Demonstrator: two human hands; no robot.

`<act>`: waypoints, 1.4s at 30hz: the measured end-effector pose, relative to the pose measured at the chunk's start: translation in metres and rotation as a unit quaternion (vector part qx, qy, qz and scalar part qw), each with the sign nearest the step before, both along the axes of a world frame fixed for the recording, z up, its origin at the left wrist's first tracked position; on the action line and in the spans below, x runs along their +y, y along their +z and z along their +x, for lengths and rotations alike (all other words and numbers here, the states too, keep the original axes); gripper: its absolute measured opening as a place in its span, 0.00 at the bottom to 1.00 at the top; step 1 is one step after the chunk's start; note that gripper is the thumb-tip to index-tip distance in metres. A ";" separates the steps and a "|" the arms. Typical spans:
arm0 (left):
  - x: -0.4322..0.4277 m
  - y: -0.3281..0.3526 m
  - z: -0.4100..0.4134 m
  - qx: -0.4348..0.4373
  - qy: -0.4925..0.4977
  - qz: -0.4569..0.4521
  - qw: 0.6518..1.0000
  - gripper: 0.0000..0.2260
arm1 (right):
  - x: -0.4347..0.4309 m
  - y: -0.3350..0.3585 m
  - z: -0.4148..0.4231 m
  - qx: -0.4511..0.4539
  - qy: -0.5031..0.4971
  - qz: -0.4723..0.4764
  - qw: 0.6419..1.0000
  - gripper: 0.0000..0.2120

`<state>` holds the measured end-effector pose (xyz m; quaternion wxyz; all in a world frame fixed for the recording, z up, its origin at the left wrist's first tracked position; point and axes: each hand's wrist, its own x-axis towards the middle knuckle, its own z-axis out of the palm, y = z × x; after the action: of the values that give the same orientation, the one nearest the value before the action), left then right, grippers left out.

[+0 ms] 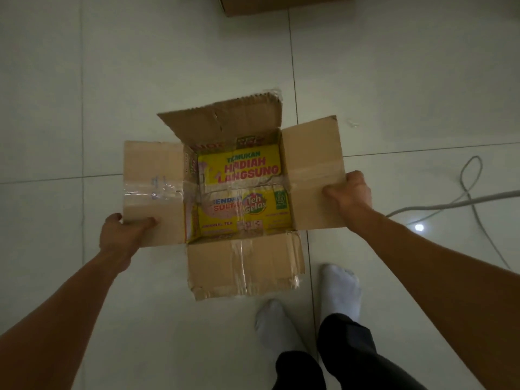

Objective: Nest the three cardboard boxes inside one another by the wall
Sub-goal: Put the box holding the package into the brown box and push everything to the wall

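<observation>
A person stands on a floor [140,80] of large, glossy, pale tiles with thin dark grout lines, in dim light; a small bright spot of light [419,227] reflects off a tile on the right. A grey cable [467,190] loops and trails across the tiles at the right edge.

An open cardboard box [244,266] is held over the floor in front of the person, all four flaps folded outward, with strips of clear tape on them. Its inside is printed yellow with red and green lettering, including "HADIAH LANGSUNG" and "Teh Gelas".

The left hand [121,237] grips the near corner of the left flap, its fingers [147,222] pinching the cardboard from above with the rest of the hand wrapped under the edge. The right hand [350,192] clamps the outer edge of the right flap the same way, fingers closed on the board.

The corner of a second cardboard box [281,4] shows at the top edge, well apart from the held one. Two feet in white socks [340,288] stand on the tiles just below the box, with dark trouser legs above them.
</observation>
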<state>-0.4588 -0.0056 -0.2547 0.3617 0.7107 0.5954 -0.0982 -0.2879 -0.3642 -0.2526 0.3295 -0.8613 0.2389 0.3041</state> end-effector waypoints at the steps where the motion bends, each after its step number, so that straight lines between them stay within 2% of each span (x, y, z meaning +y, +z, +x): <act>1: -0.001 0.008 0.001 -0.009 -0.008 -0.001 1.000 0.29 | -0.001 0.007 0.003 0.002 0.005 0.012 1.000 0.19; 3: -0.009 0.025 0.006 -0.030 -0.039 -0.009 0.999 0.20 | 0.001 0.024 0.006 0.008 0.042 0.051 0.998 0.14; 5: -0.025 0.045 0.015 -0.057 -0.078 0.002 0.995 0.17 | 0.007 0.045 0.004 0.000 0.088 0.080 0.993 0.08; 10: -0.065 0.108 0.052 -0.137 -0.100 0.074 0.983 0.09 | 0.012 0.106 0.013 -0.072 0.132 0.034 0.988 0.04; 13: -0.079 0.154 0.084 -0.165 -0.103 0.097 0.976 0.10 | 0.004 0.150 0.037 -0.118 0.134 0.007 0.984 0.01; 17: -0.090 0.223 0.137 -0.201 -0.110 0.112 0.967 0.12 | -0.001 0.213 0.083 -0.201 0.130 -0.002 0.971 0.02; 22: -0.094 0.305 0.200 -0.247 -0.114 0.134 0.953 0.13 | -0.001 0.290 0.146 -0.251 0.110 -0.008 0.962 0.05; 27: -0.085 0.365 0.274 -0.300 -0.105 0.134 0.939 0.09 | 0.004 0.350 0.218 -0.311 0.102 0.013 0.945 0.05; 34: -0.064 0.395 0.390 -0.359 -0.094 0.134 0.919 0.09 | 0.029 0.388 0.337 -0.344 0.088 0.027 0.934 0.07; 37: -0.048 0.388 0.445 -0.372 -0.088 0.143 0.913 0.08 | 0.048 0.391 0.391 -0.370 0.090 0.022 0.924 0.10; 42: -0.017 0.367 0.527 -0.367 -0.098 0.156 0.912 0.14 | 0.074 0.381 0.465 -0.364 0.116 0.024 0.924 0.10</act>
<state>0.0681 -0.0227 0.1118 0.4273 0.7991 0.3556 0.2288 0.1775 -0.2906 0.1282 0.3764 -0.9264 -0.0061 0.0113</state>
